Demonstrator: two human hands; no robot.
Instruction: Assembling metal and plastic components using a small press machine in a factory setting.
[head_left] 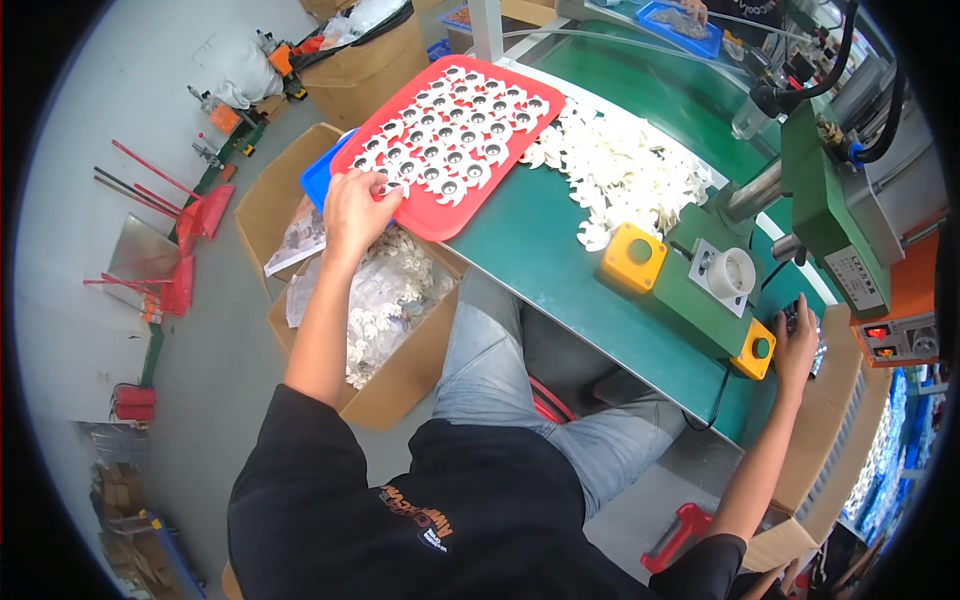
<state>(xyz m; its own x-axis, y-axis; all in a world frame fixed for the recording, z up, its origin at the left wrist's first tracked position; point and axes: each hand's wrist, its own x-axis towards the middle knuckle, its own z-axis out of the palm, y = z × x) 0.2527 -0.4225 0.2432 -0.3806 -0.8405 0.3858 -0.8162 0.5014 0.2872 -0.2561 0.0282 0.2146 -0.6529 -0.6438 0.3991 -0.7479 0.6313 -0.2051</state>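
over the red tray's (pixel 432 216) near edge, the left hand (pixel 358 212) bends thumb and fingers close about a white hooked piece (pixel 400 189); whether they pinch it, i cannot tell. a light touch, clear of the neighbouring pieces (pixel 455 158), seems wise. well right of the tray, the right hand (pixel 797 345) curls by a dark object (pixel 791 319), grip unclear.

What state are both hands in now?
Left hand: touching a white part on the red tray; grip cannot be told.
Right hand: beside the yellow button box; grip cannot be told.
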